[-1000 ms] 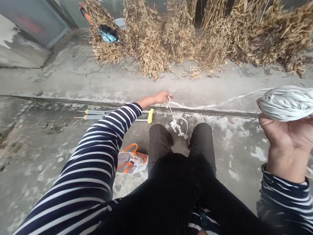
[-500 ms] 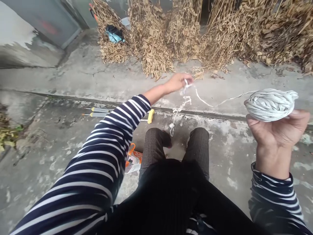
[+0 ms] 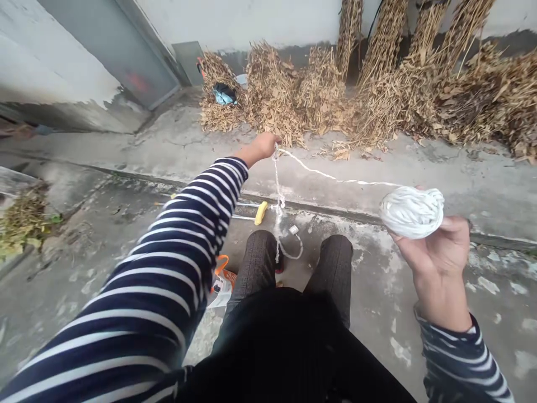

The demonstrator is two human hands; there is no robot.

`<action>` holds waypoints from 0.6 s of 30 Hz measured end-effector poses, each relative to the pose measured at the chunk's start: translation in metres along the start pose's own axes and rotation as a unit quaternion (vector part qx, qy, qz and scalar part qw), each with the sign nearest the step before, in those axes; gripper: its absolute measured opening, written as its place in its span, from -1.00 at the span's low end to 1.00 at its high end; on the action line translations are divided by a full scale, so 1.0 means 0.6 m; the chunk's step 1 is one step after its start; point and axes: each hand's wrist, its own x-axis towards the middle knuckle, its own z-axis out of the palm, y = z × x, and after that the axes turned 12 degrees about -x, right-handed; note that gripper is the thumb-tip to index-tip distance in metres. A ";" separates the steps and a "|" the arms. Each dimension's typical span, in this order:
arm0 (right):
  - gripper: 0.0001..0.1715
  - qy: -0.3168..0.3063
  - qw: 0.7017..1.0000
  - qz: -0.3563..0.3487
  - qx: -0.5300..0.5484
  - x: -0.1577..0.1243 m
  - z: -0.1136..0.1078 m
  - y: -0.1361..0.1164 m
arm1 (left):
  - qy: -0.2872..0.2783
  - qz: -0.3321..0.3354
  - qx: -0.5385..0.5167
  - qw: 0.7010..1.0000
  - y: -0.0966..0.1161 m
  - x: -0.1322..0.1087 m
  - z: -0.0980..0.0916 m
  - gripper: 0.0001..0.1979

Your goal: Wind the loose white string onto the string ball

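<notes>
My right hand (image 3: 440, 260) holds up a wound bundle of white cord (image 3: 413, 212), its fingers closed around the underside. From the bundle a single strand (image 3: 331, 174) runs left to my left hand (image 3: 266, 145), which pinches the cord out in front of me, with its fingertips partly hidden. Below that pinch hangs a knotted or braided length of the cord (image 3: 278, 193), reaching down between my knees. At its lower part, a loop and a small white piece (image 3: 293, 229) show near the ground.
A tool with a yellow handle (image 3: 260, 213) and metal rods lies left of my knees. Beside my left leg sits a bag with orange handles (image 3: 222, 266). Dried plant bundles (image 3: 277, 84) lean along the wall, with a blue and black cloth (image 3: 224, 95) among them. A concrete step (image 3: 176, 145) crosses ahead.
My left hand has moved left, drawing its cord along, and the hanging length is straighter. My right hand with the bundle has shifted left and slightly down. The view has tilted up.
</notes>
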 end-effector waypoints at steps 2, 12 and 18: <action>-0.47 0.009 1.000 -0.003 0.002 -0.012 -0.014 0.000 | 0.046 0.036 -0.056 0.997 0.054 0.032 -0.025 -0.53; -0.39 0.047 0.998 -0.044 0.005 -0.038 -0.062 0.001 | -0.152 0.244 -0.178 0.941 0.154 -0.098 0.022 -0.56; -0.42 0.099 0.994 -0.037 0.011 -0.039 -0.026 0.008 | -0.119 0.153 -0.130 0.972 -0.020 -0.130 -0.023 -0.52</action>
